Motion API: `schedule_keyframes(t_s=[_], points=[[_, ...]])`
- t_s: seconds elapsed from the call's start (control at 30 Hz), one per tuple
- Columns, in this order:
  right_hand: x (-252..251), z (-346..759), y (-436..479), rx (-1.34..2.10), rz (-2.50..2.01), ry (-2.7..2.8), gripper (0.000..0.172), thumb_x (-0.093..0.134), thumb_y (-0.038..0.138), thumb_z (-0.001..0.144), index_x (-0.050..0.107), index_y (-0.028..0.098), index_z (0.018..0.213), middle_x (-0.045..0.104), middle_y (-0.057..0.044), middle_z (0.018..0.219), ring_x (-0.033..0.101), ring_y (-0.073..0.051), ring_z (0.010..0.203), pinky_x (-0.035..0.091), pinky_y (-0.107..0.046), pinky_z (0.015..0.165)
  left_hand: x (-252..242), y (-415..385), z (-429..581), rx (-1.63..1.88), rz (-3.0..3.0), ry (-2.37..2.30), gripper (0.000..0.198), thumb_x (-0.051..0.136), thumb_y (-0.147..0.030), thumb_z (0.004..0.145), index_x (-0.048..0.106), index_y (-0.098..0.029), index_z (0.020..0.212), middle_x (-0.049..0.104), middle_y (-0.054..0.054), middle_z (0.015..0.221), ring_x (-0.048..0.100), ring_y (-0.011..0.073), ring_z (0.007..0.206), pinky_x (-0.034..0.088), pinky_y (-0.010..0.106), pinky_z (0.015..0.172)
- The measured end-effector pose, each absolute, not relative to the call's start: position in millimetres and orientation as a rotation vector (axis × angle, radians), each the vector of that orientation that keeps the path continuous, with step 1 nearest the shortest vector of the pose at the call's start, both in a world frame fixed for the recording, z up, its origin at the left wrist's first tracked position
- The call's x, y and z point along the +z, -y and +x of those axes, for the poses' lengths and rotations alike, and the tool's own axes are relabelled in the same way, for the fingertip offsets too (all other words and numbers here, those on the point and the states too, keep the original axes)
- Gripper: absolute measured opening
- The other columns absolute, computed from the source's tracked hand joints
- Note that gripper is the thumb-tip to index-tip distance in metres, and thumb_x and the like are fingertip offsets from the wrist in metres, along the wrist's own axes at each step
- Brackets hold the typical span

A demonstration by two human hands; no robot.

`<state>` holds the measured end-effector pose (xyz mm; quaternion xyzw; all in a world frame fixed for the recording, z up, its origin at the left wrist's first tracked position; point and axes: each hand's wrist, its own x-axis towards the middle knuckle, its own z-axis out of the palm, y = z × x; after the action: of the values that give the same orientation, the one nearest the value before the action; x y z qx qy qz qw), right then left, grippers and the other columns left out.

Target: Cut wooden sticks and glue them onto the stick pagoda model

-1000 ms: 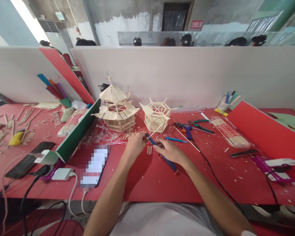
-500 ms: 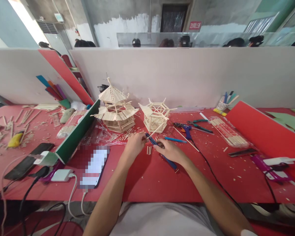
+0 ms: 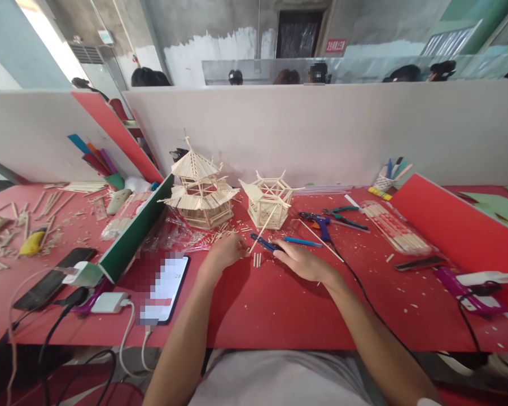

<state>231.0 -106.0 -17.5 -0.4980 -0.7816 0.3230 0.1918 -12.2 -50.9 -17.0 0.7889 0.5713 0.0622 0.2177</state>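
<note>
My left hand [image 3: 224, 252] rests on the red table [image 3: 279, 304] with its fingers closed on the near end of a thin wooden stick [image 3: 263, 228] that slants up toward the small stick frame [image 3: 269, 201]. My right hand [image 3: 302, 262] is closed over blue-handled cutters [image 3: 266, 243], whose jaws point left toward the stick. Three short cut sticks [image 3: 257, 259] lie between my hands. A finished stick pagoda [image 3: 200, 189] stands behind my left hand.
A phone [image 3: 163, 288] on a white cable lies at front left beside a green divider [image 3: 131, 237]. A blue glue gun [image 3: 319, 221], green pliers [image 3: 342, 216], a blue pen [image 3: 302, 242] and a bag of sticks [image 3: 395, 228] lie to the right. Scraps litter the far left.
The stick has slipped out of the cutter jaws and now leans nearer the small frame. My right hand has dropped flatter onto the table, covering the cutter handles. The camera tilted slightly.
</note>
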Motion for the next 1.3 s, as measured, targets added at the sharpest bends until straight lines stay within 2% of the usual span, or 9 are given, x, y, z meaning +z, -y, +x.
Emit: schedule_keyframes(t_s=[0.13, 0.27, 0.37, 0.47, 0.73, 0.83, 1.0, 1.17, 1.3], points=[[-14, 228, 110, 0.802, -1.408, 2.266, 0.035, 0.038, 0.042, 0.102, 0.053, 0.021, 0.126, 0.065, -0.013, 0.127, 0.062, -0.029, 0.117, 0.045, -0.038, 0.093, -15, 51, -16, 0.370, 2.229, -1.508, 0.027, 0.058, -0.012, 0.081, 0.070, -0.020, 0.103, 0.074, 0.005, 0.089, 0.068, 0.0204, 0.082, 0.047, 0.026, 0.070], [-15, 229, 110, 0.722, -1.425, 2.313, 0.034, 0.038, 0.040, 0.103, 0.054, 0.019, 0.123, 0.068, -0.014, 0.120, 0.064, -0.031, 0.111, 0.046, -0.038, 0.088, -2, 52, -23, 0.741, 2.139, -1.155, 0.042, 0.039, -0.009, 0.089, 0.061, -0.019, 0.124, 0.069, 0.009, 0.114, 0.068, 0.0162, 0.083, 0.053, 0.026, 0.072], [-16, 230, 109, 0.722, -1.420, 2.342, 0.034, 0.035, 0.040, 0.104, 0.054, 0.019, 0.123, 0.069, -0.014, 0.118, 0.065, -0.030, 0.109, 0.046, -0.037, 0.086, 5, 54, -25, 0.787, 2.122, -0.866, 0.050, 0.039, -0.008, 0.088, 0.057, -0.021, 0.133, 0.062, 0.010, 0.130, 0.066, 0.0182, 0.101, 0.056, 0.030, 0.084], [-17, 232, 109, 0.715, -1.397, 2.363, 0.035, 0.036, 0.041, 0.103, 0.055, 0.020, 0.123, 0.069, -0.013, 0.118, 0.065, -0.030, 0.110, 0.046, -0.037, 0.087, 3, 54, -24, 0.697, 2.171, -0.707, 0.054, 0.045, -0.005, 0.086, 0.057, -0.023, 0.136, 0.060, 0.009, 0.135, 0.060, 0.0215, 0.118, 0.054, 0.033, 0.093], [-21, 233, 108, 0.747, -1.352, 2.382, 0.040, 0.036, 0.044, 0.103, 0.053, 0.020, 0.131, 0.066, -0.014, 0.128, 0.062, -0.031, 0.118, 0.046, -0.040, 0.093, -5, 52, -15, 0.567, 2.090, -0.674, 0.041, 0.058, -0.012, 0.086, 0.063, -0.018, 0.126, 0.069, 0.009, 0.120, 0.068, 0.0185, 0.100, 0.057, 0.030, 0.086], [-19, 233, 108, 0.743, -1.373, 2.378, 0.041, 0.036, 0.045, 0.103, 0.053, 0.019, 0.130, 0.066, -0.014, 0.127, 0.063, -0.032, 0.117, 0.047, -0.041, 0.093, -3, 52, -14, 0.571, 2.111, -0.699, 0.042, 0.057, -0.010, 0.085, 0.063, -0.018, 0.126, 0.070, 0.008, 0.118, 0.067, 0.0184, 0.101, 0.055, 0.029, 0.087], [-12, 237, 107, 0.759, -1.381, 2.391, 0.038, 0.040, 0.044, 0.101, 0.054, 0.022, 0.130, 0.065, -0.012, 0.129, 0.061, -0.031, 0.119, 0.046, -0.041, 0.095, 3, 56, -16, 0.525, 2.077, -0.788, 0.046, 0.051, -0.006, 0.083, 0.062, -0.020, 0.125, 0.071, 0.006, 0.108, 0.069, 0.0142, 0.079, 0.055, 0.026, 0.075], [-7, 243, 109, 0.694, -1.356, 2.397, 0.038, 0.046, 0.040, 0.099, 0.050, 0.027, 0.135, 0.062, -0.009, 0.134, 0.058, -0.028, 0.123, 0.044, -0.039, 0.099, 5, 58, -22, 0.491, 2.021, -0.893, 0.053, 0.047, -0.005, 0.081, 0.056, -0.021, 0.131, 0.071, 0.005, 0.105, 0.071, 0.0156, 0.085, 0.054, 0.027, 0.079], [-4, 246, 112, 0.599, -1.504, 2.463, 0.033, 0.059, 0.040, 0.090, 0.059, 0.023, 0.118, 0.065, -0.012, 0.121, 0.060, -0.031, 0.114, 0.045, -0.040, 0.095, 2, 53, -29, 0.529, 2.023, -1.022, 0.059, 0.045, -0.003, 0.077, 0.052, -0.017, 0.134, 0.071, 0.007, 0.102, 0.071, 0.0159, 0.086, 0.053, 0.027, 0.080]])
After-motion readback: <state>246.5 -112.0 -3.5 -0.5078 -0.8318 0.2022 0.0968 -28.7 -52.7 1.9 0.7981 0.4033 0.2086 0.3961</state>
